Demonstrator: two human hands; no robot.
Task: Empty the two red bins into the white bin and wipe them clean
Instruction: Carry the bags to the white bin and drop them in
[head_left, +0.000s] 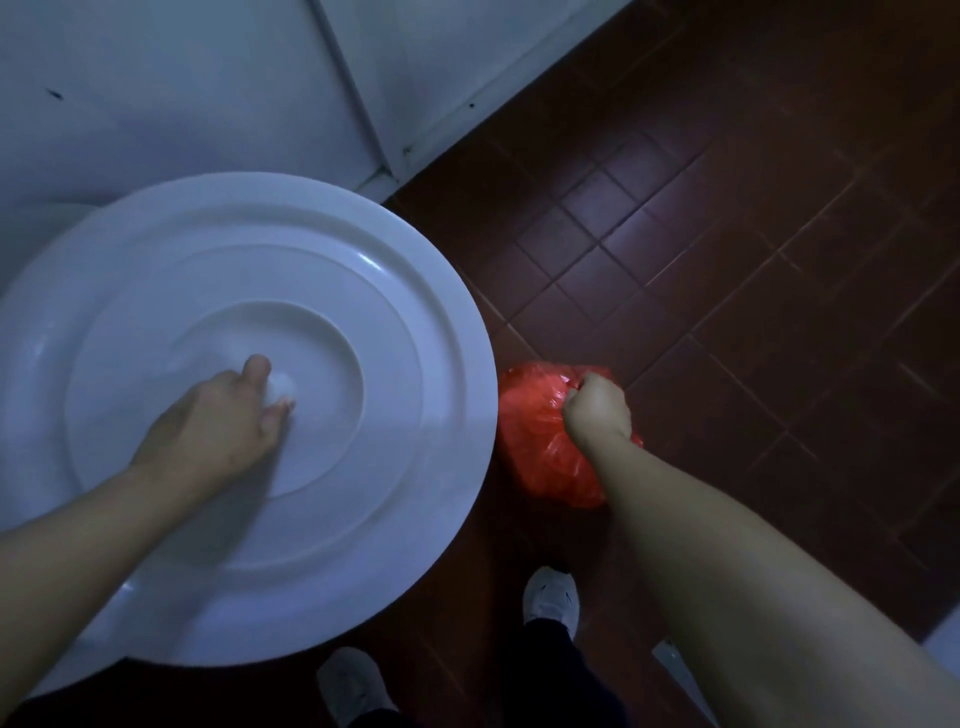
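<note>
Your left hand (223, 415) curls its fingers around the knob (283, 387) of the white lid (363, 467); your right hand (597, 410) fists the red bag (535, 431).

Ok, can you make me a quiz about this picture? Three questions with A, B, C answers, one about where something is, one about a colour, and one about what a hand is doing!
1. Where is the bag?
A. On top of the lid
B. Beside the lid, on its right, over the floor
C. Behind the shoes

2. What colour is the bag?
A. Red
B. Green
C. Yellow

3. What is the left hand doing?
A. Hanging free
B. Pointing at the wall
C. Gripping the knob in the lid's middle

Answers:
1 B: the bag shows just past the right edge of the white lid, above the dark tiled floor.
2 A: its crinkled plastic is bright red.
3 C: the left hand curls round the small white knob, while the right hand clutches the bag's top.
</note>
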